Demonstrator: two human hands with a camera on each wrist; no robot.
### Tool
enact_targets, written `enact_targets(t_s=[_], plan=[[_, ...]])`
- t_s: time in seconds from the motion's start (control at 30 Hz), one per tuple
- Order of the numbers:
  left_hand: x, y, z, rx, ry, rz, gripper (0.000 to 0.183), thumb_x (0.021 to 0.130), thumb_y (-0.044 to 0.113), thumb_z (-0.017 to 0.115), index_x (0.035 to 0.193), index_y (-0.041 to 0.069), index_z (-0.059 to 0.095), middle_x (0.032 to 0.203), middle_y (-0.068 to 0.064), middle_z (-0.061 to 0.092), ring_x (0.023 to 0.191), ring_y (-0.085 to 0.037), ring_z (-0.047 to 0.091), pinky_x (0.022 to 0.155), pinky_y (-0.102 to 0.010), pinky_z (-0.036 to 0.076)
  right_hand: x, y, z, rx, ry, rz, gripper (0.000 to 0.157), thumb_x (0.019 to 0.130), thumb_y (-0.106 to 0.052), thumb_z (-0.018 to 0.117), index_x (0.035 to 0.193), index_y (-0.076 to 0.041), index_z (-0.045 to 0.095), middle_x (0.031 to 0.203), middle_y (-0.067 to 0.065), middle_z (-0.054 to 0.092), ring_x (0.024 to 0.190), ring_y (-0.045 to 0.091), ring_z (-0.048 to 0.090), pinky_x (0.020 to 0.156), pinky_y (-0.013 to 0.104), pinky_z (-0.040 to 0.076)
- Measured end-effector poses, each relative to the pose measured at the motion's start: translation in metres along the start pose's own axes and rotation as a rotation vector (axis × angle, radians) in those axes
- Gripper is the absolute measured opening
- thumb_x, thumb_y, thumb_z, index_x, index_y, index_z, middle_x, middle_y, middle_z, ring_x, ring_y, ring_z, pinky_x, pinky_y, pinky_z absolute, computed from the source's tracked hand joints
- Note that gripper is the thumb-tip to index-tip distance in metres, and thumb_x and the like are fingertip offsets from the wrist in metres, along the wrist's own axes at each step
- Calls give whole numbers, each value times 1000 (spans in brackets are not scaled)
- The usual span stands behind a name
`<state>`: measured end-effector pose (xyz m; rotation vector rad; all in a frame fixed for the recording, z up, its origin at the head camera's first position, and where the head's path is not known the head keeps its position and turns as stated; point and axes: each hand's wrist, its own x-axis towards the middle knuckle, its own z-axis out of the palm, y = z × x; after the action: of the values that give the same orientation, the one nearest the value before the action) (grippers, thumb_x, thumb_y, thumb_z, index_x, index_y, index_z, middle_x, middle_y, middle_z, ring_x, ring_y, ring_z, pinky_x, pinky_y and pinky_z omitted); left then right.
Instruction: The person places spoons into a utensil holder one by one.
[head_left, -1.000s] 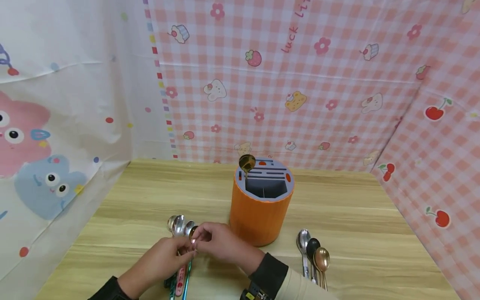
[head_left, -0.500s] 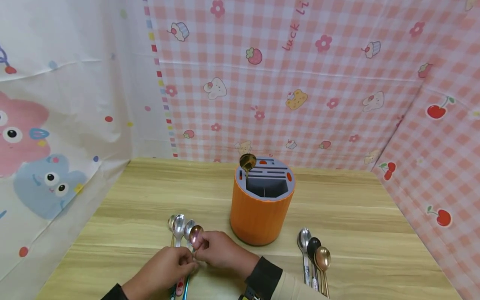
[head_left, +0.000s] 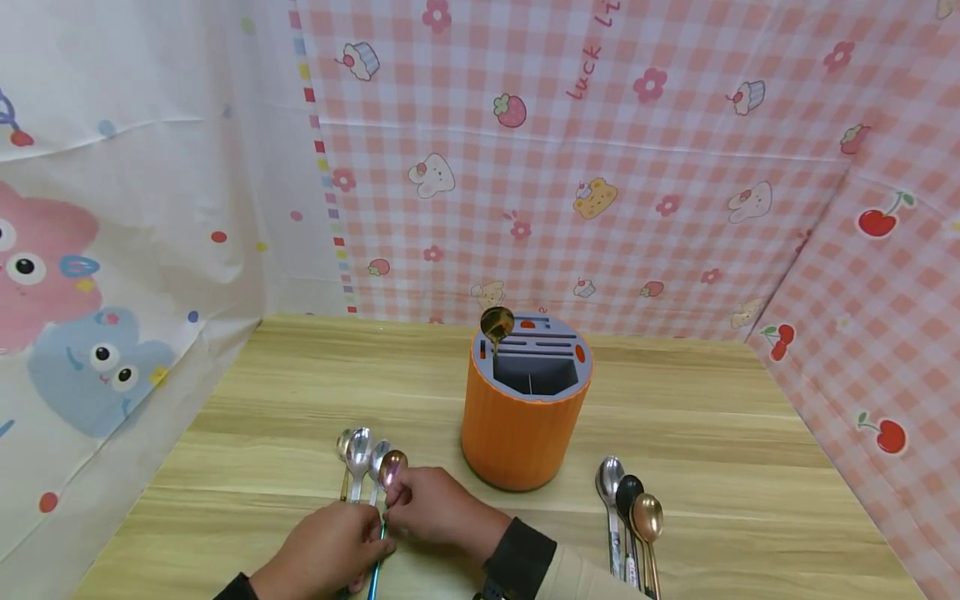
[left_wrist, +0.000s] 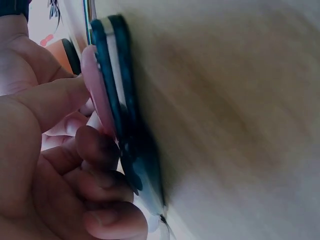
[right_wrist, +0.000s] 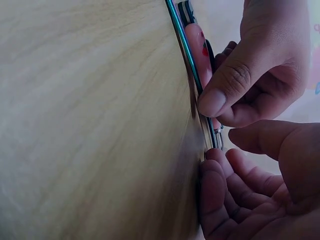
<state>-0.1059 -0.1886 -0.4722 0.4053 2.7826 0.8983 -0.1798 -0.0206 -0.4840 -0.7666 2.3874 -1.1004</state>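
1. The left hand (head_left: 322, 546) pinched the teal handle of the copper-bowled spoon (head_left: 393, 462) between thumb and curled fingers, close against a pink handle (right_wrist: 197, 50).
2. The right hand (head_left: 435, 507) lay at that spoon's neck, fingers bent and thumb apart from them; whether it gripped the metal could not be told.
3. The copper-bowled spoon lay on the surface (head_left: 675, 400), rightmost in the left-hand row, next to a silver spoon (head_left: 381, 454).
4. The step in hand appeared to be working this spoon at the row's edge. Sound practice called for a light pinch on the thin handle, since a wide grip risked dragging its neighbours.
5. The orange holder (head_left: 517, 442) stood upright beyond the right hand. A dark gold spoon (head_left: 497, 323) stood in its left side, bowl uppermost.
6. A thin divider split the holder's front well (head_left: 513, 375) into two compartments; the depth was too dark to read.
7. Narrow slots and red-orange openings marked the grey top (head_left: 483, 373) behind the well.
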Motion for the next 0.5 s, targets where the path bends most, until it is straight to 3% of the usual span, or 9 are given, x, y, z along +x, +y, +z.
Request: enact_targets(t_s=[0.3, 0.5], plan=[[2, 5, 4, 82, 9, -5, 33, 87, 32, 69, 62, 22, 49, 39, 15, 47, 35, 1, 45, 41, -27, 35, -1, -2, 2, -8, 16, 10, 14, 82, -9, 73, 80, -18, 62, 69, -10, 60, 64, 2, 52, 60, 19, 44], [5, 9, 5, 77, -15, -62, 32, 84, 18, 61, 55, 19, 48, 35, 8, 49, 30, -2, 46, 38, -29, 34, 0, 1, 4, 4, 24, 11, 13, 82, -8, 73, 79, -17, 64, 69, -11, 60, 63, 1, 52, 60, 19, 44]])
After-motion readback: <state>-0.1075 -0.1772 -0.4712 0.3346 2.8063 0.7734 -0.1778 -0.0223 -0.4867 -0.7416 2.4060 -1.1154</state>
